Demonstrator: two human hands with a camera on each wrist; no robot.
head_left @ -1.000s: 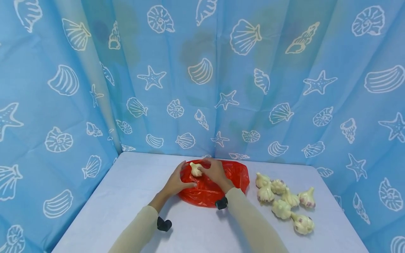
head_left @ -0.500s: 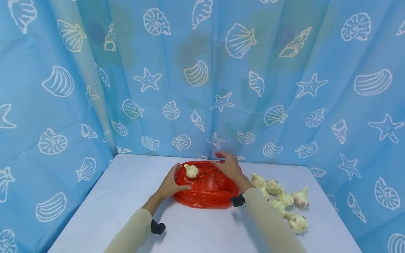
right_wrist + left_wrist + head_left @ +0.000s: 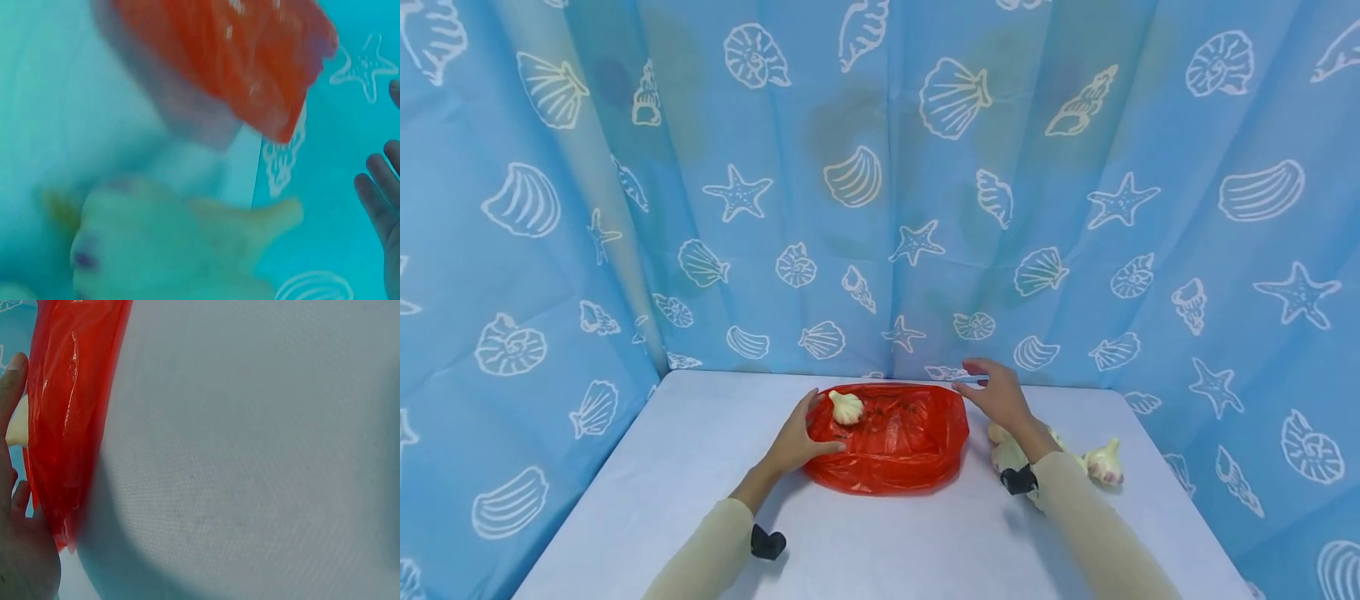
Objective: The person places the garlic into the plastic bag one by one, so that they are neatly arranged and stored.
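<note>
A red plastic bag point(image 3: 887, 471), spread open like a shallow basket, lies on the table. One garlic bulb point(image 3: 847, 408) sits inside its left end. My left hand point(image 3: 799, 433) rests at the bag's left edge, thumb in front and fingers behind; the left wrist view shows the hand point(image 3: 25, 544) beside the red side wall. My right hand point(image 3: 1000, 396) is in the air right of the bag, fingers spread and holding nothing. Below and right of it lie more garlic bulbs point(image 3: 1105, 462), partly hidden by the right forearm. A blurred garlic bulb point(image 3: 156, 244) looms in the right wrist view.
A white-covered table point(image 3: 722, 408) bears everything. Blue curtains point(image 3: 880, 208) with white shell and starfish prints stand close behind and on both sides. Dark wrist cameras point(image 3: 767, 543) hang from both sleeves.
My right hand has let go of the garlic bulb in the bag and moved right, past the bag's right end toward the loose bulbs. The left hand stays at the bag's edge.
</note>
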